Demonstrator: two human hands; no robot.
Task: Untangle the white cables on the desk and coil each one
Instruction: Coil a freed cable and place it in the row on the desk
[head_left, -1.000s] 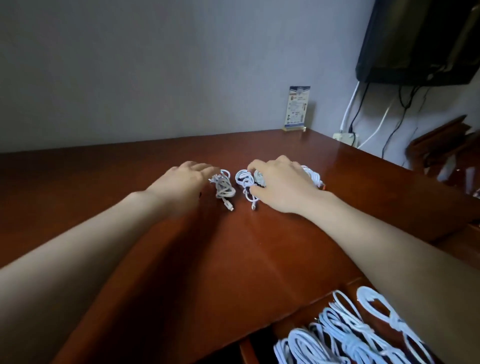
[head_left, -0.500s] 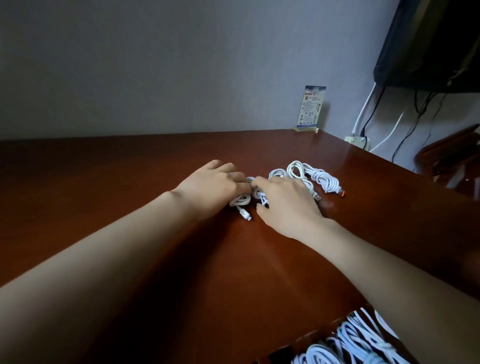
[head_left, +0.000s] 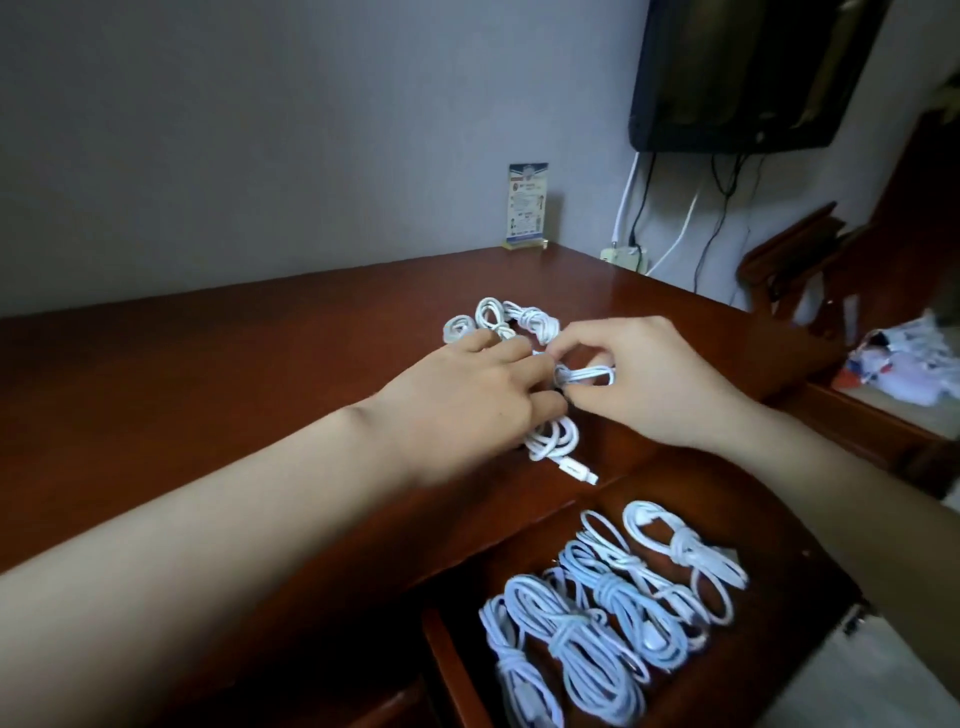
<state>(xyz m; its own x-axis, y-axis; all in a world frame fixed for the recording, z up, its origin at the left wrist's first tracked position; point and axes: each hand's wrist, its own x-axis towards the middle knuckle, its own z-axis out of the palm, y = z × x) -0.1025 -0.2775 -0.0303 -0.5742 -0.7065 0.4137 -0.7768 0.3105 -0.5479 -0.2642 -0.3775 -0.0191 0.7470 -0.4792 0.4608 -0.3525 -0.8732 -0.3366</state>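
Pinching a short stretch of white cable (head_left: 588, 373) between thumb and curled fingers, the right hand (head_left: 654, 389) sits just above the desk (head_left: 234, 374), near its middle. The left hand (head_left: 478, 384) meets it from the left, palm down, fingers and thumb curled in over the same cable so that the two hands almost touch. How tightly the left fingers grip is hidden by the back of the hand.

From under the left hand a loop (head_left: 555, 439) of white cable comes out toward the near edge and lies on the wood, ending in a small plug (head_left: 577, 470). Whether it is one piece with the stretch in the right hand cannot be told.

Just beyond the hands, on the far side, a bunch of knotted white cables (head_left: 532, 321) lies on the desk, touching or nearly touching the left fingertips.

Near and to the right, an open drawer (head_left: 789, 582) holds several coiled cables (head_left: 597, 608), each wrapped around its middle and laid side by side.

At the far edge of the desk a small printed card (head_left: 527, 208) stands upright against the wall. To the right, a dark television (head_left: 737, 73) hangs on the wall, with black and white wires (head_left: 675, 244) dropping from it to a socket block (head_left: 623, 257) at the desk's far right corner.
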